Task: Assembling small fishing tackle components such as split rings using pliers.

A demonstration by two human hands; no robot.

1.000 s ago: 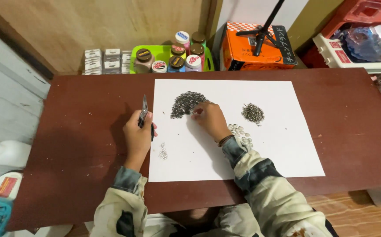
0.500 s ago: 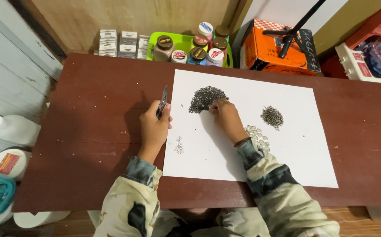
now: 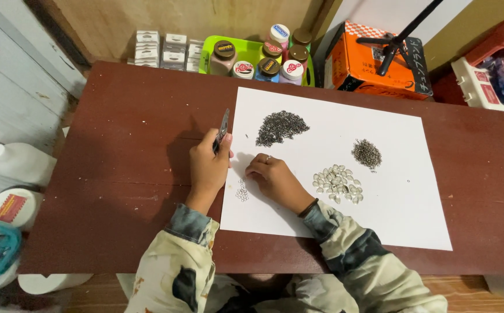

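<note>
Currently a white paper sheet (image 3: 345, 174) lies flat on the dark red tabletop (image 3: 118, 191) and carries four separate heaps. A large dark heap of small metal pieces (image 3: 281, 126) sits near the sheet's upper left. A smaller dark heap (image 3: 367, 153) lies well to its right, and a cluster of pale shells (image 3: 337, 182) lies just below that. A small group of tiny rings (image 3: 241, 190) rests near the sheet's left edge, between the two hands. Nothing lies across the space between the hands and the heaps.

Behind the tabletop, a green tray (image 3: 246, 49) holds several small capped jars (image 3: 224, 55) standing upright. Flat white packets (image 3: 162, 51) are stacked to the left of the tray. An orange box (image 3: 362, 61) stands to the right of it, with a black stand (image 3: 400, 37) leaning across it. White plastic bottles (image 3: 20, 162) stand off the left edge.

The left hand (image 3: 208, 168) rests at the sheet's left edge, closed around small pliers (image 3: 223, 128) that point away from the person. The right hand (image 3: 275, 177) lies knuckles-up on the sheet just below the large dark heap, fingers curled with the fingertips pinched together; what they grip is too small to tell. Both forearms wear patterned sleeves (image 3: 345, 243).
</note>
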